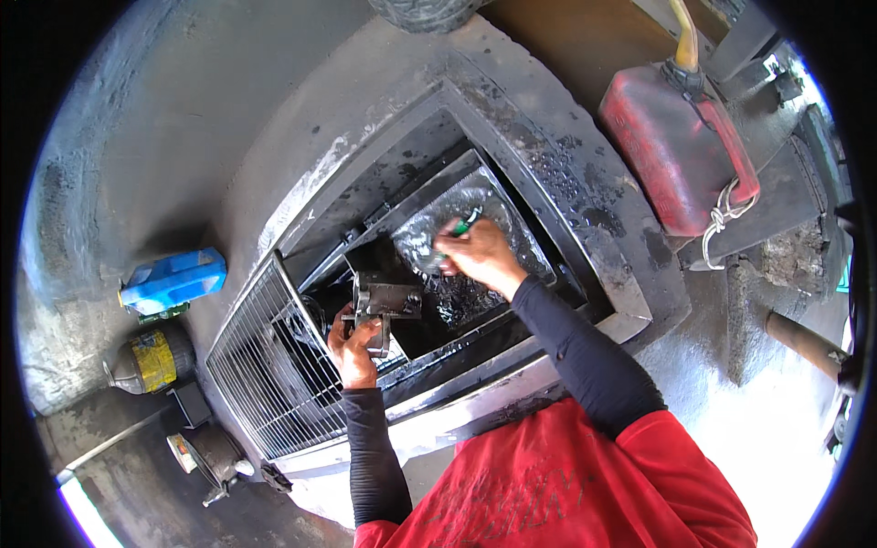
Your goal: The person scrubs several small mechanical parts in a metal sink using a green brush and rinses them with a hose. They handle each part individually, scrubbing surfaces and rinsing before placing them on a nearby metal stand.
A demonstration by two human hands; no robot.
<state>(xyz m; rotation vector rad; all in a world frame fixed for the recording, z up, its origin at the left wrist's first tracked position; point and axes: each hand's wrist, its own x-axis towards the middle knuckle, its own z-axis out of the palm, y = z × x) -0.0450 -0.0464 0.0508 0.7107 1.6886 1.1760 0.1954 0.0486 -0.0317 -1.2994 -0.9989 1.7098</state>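
Observation:
My left hand [354, 352] is closed round a grey metal machine part [388, 301] with a blocky body and a flange. It holds the part over the near left side of a dark metal tray [539, 233]. Farther right, my right hand [484, 256] is closed over the tray, gripping a tool with a green handle [467, 222]; its working end is hidden or blurred. Wet, shiny dark liquid [457, 297] shows below that hand. The tray sits inside a rectangular basin [585, 265] with a wide grey rim.
A wire grate [274, 365] covers the basin's left end. On the right stands a red fuel can [671, 146] with a yellow spout. Left of the basin are a blue plastic jug [174, 280], a dark bottle with a yellow label [153, 359] and a metal assembly [215, 457].

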